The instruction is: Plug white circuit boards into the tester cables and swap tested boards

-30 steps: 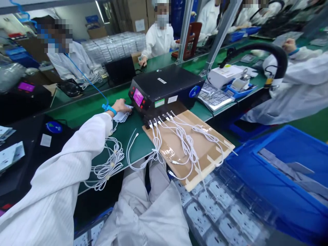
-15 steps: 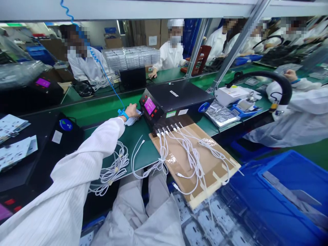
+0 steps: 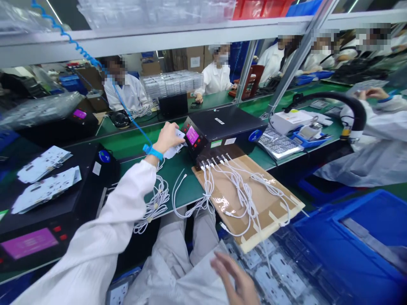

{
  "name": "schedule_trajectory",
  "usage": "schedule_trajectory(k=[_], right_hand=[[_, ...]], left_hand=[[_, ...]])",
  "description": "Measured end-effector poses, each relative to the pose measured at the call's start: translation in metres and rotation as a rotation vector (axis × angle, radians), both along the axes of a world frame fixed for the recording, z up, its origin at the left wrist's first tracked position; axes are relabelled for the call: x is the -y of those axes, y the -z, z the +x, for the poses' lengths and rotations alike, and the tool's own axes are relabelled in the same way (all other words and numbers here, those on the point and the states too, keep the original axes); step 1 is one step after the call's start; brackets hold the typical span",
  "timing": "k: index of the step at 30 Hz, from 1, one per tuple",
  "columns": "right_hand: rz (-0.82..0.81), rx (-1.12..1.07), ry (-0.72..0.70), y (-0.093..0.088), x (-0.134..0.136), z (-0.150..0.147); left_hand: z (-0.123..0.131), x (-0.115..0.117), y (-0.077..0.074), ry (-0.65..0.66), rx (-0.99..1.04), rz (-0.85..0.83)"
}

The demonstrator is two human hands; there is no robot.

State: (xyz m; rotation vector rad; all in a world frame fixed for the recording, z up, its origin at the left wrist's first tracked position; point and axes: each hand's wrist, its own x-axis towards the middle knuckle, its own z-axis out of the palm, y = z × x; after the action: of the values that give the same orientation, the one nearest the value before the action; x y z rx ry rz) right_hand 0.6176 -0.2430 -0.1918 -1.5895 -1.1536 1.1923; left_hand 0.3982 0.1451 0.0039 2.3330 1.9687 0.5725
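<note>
My left hand (image 3: 168, 139), with a blue wrist strap, is closed on white printed cards (image 3: 175, 148) beside the left end of a black box (image 3: 222, 123) with a pink screen. My right hand (image 3: 234, 277) is low in the view, slightly blurred, fingers apart and holding nothing, over my lap. White cables (image 3: 237, 186) run from the box's front onto a taped cardboard sheet (image 3: 263, 207). More coiled white cable (image 3: 155, 201) lies on the green table (image 3: 187, 190) near my left sleeve.
On the left, another black box (image 3: 92, 186) carries two stacks of cards (image 3: 47, 186). A blue bin (image 3: 359, 237) stands at lower right, by plastic trays of cards (image 3: 270, 279). A black hose (image 3: 356, 110) arches at right near a co-worker's sleeve. Others sit across the bench.
My left hand has drawn up from the table with the cards. My right hand has come into view at the bottom. The view has tilted up and shifted left.
</note>
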Motion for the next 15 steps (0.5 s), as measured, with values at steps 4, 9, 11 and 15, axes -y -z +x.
schedule_trajectory(k=[4,9,11,15], right_hand=[[0.340,-0.196,0.033,-0.057,-0.092,-0.086],[0.350,-0.343,-0.058,-0.081,-0.137,-0.125],[0.335,-0.417,-0.064,-0.075,-0.141,-0.128],[0.288,-0.677,-0.070,-0.064,-0.158,-0.132]], left_hand=[[0.013,0.108,-0.012,0.158,0.059,0.063],[0.012,0.192,0.011,0.206,0.247,-0.085],[0.004,0.198,0.025,0.178,0.313,-0.118],[-0.024,0.190,0.048,-0.020,0.588,-0.225]])
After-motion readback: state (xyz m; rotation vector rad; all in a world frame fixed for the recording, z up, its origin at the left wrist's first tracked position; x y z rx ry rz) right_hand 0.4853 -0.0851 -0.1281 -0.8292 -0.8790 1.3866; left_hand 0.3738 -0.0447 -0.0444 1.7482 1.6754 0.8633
